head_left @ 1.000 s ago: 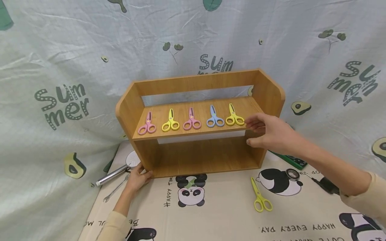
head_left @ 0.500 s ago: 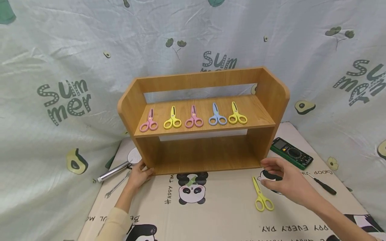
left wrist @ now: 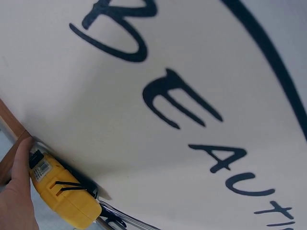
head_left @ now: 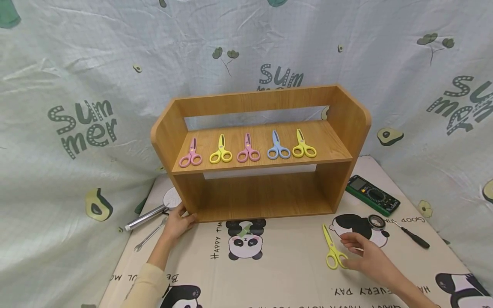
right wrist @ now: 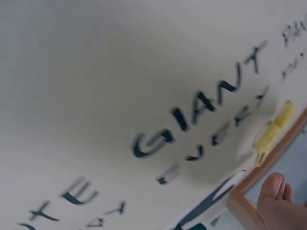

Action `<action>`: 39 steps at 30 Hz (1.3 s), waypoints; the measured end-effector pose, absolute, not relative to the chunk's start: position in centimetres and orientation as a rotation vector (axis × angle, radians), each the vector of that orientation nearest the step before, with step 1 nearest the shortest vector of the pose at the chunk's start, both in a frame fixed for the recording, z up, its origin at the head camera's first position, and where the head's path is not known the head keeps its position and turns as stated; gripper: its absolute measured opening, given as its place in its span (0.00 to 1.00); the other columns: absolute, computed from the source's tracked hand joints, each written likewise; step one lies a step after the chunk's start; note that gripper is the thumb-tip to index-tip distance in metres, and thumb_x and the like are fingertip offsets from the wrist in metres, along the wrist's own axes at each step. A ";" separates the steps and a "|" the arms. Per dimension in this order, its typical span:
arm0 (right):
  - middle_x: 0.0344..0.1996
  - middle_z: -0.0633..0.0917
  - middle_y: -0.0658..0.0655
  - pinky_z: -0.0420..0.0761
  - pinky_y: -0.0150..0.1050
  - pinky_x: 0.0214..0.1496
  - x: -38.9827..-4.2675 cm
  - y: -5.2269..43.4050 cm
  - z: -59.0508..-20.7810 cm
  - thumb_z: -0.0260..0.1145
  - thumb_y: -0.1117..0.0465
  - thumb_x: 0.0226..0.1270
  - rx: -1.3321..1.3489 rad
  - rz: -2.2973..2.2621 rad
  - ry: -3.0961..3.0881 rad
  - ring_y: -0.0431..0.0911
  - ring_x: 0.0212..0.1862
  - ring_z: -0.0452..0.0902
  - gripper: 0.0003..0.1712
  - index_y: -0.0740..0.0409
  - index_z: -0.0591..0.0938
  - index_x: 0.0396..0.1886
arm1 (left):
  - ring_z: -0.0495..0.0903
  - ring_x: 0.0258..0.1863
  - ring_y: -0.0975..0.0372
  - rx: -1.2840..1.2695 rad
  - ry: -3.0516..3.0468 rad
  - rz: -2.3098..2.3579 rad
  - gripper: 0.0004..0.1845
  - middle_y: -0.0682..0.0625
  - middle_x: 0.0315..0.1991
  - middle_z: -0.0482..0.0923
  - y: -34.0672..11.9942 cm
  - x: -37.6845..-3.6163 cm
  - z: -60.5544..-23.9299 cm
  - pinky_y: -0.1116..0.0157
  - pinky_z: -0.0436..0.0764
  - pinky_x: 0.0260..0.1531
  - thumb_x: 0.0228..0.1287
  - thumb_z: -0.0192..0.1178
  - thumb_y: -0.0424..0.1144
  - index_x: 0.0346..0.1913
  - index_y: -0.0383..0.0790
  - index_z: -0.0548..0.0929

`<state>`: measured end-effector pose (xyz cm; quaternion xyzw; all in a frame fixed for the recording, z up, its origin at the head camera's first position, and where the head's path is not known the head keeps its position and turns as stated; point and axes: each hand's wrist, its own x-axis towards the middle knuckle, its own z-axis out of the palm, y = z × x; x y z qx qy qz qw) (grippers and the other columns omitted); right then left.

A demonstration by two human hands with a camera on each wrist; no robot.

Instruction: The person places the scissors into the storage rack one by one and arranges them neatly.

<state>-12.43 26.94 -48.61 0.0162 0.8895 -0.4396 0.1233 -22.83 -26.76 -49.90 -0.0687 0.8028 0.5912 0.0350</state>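
From the head view I see, at far left, a shiny metal tube (head_left: 145, 217) and a slim wrench (head_left: 149, 235) lying on the panda-print mat (head_left: 285, 273). My left hand (head_left: 178, 222) rests with its fingers relaxed against the lower left corner of the wooden shelf unit (head_left: 259, 154); nothing is gripped. The unit is smooth, wood-grained board with rounded side panels. Along its upper shelf lie five plastic-handled scissors: pink (head_left: 191, 155), yellow (head_left: 221, 152), pink (head_left: 248, 150), blue (head_left: 277, 148), yellow (head_left: 303, 146). Right of the shelf, a sixth yellow scissors (head_left: 332, 249) lies flat on the mat, blades pointing toward the shelf. My right hand (head_left: 363, 256) touches its handle loops, fingers loosely curved, not closed round them. Farther right lie a green multimeter (head_left: 371, 195), a tape roll (head_left: 375, 221) and a black screwdriver (head_left: 413, 236). Wrinkled printed cloth (head_left: 77, 85) hangs behind.
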 end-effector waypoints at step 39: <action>0.44 0.83 0.56 0.82 0.34 0.42 -13.3 25.5 -52.3 0.79 0.70 0.42 0.137 -1.103 2.764 0.46 0.44 0.76 0.35 0.66 0.79 0.55 | 0.74 0.68 0.37 -0.209 2.487 1.789 0.41 0.25 0.79 0.54 -26.6 -22.6 -49.6 0.48 0.83 0.62 0.74 0.57 0.27 0.83 0.32 0.50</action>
